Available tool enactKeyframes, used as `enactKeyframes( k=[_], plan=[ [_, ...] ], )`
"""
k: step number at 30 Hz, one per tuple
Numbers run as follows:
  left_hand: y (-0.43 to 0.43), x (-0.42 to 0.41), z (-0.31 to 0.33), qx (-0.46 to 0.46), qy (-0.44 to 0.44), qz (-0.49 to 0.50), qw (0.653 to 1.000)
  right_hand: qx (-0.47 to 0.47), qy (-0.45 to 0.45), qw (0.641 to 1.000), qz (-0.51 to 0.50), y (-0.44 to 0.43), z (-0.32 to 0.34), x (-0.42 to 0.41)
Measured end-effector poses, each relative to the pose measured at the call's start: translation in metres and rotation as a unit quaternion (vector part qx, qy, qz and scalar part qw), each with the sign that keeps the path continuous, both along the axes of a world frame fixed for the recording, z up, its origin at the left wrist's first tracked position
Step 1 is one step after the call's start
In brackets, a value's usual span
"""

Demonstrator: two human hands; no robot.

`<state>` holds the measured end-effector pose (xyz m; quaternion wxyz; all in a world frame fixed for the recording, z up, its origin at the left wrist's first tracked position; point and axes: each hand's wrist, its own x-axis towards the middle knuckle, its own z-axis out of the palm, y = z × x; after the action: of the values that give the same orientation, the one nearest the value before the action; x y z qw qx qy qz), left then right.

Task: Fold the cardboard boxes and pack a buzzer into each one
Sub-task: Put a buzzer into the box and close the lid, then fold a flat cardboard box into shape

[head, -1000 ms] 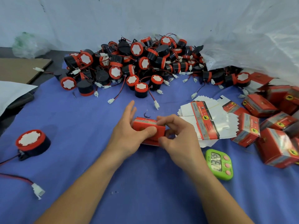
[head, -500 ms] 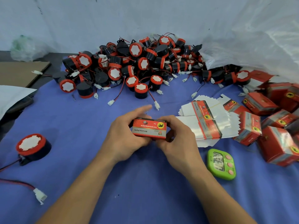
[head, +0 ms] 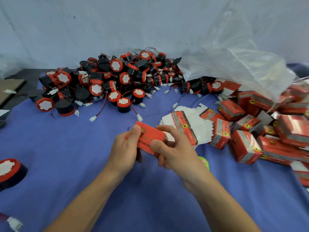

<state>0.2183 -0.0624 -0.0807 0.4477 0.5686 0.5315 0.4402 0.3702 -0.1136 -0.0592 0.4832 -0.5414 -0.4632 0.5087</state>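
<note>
I see the red cardboard box (head: 151, 138) mid-frame over the blue cloth (head: 66, 148), tilted, gripped at both ends: left hand (head: 124, 148) thumb on top, right hand (head: 177, 153) fingers curled round it. Flat box stack (head: 187, 129) just right, buzzer pile (head: 117, 81) behind.

You work on a blue-violet cloth (head: 66, 148) that lies flat with slight creases. Behind it stands a pale grey-white wall (head: 100, 22) with a few dark specks. At your far left, a dark grey surface (head: 30, 72) carries a flat brown cardboard sheet (head: 10, 87). Light is even and diffuse.
</note>
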Motion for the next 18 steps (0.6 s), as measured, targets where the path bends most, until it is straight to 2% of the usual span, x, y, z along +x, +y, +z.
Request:
enactKeyframes(
  k=[4, 6, 8, 10, 11, 12, 14, 16, 18],
  plan=[
    [0.000, 0.051, 0.026, -0.030, 0.000, -0.089, 0.996, -0.067, 0.061, 0.996, -0.020, -0.021, 0.023, 0.047],
    [-0.001, 0.077, 0.041, -0.044, -0.045, -0.152, 0.986, -0.073, 0.114, 0.989, -0.065, -0.027, 0.034, 0.074],
    [-0.001, 0.102, 0.051, -0.075, -0.150, -0.206, 0.964, -0.037, 0.245, 0.957, -0.153, -0.028, 0.045, 0.101],
    [0.003, 0.122, 0.053, -0.074, -0.158, -0.206, 0.963, 0.015, 0.362, 0.906, -0.218, -0.026, 0.052, 0.123],
    [0.005, 0.128, 0.051, -0.048, -0.115, -0.196, 0.973, 0.021, 0.370, 0.900, -0.229, -0.026, 0.052, 0.131],
    [0.008, 0.132, 0.047, -0.007, -0.054, -0.189, 0.980, 0.010, 0.349, 0.909, -0.226, -0.025, 0.050, 0.134],
    [0.011, 0.133, 0.037, 0.082, 0.126, -0.173, 0.973, -0.026, 0.264, 0.942, -0.205, -0.022, 0.041, 0.132],
    [0.012, 0.129, 0.024, 0.152, 0.299, -0.161, 0.928, -0.025, 0.182, 0.964, -0.194, -0.017, 0.030, 0.123],
    [0.011, 0.125, 0.014, 0.191, 0.395, -0.141, 0.887, -0.011, 0.118, 0.969, -0.216, -0.009, 0.023, 0.112]
  ],
)
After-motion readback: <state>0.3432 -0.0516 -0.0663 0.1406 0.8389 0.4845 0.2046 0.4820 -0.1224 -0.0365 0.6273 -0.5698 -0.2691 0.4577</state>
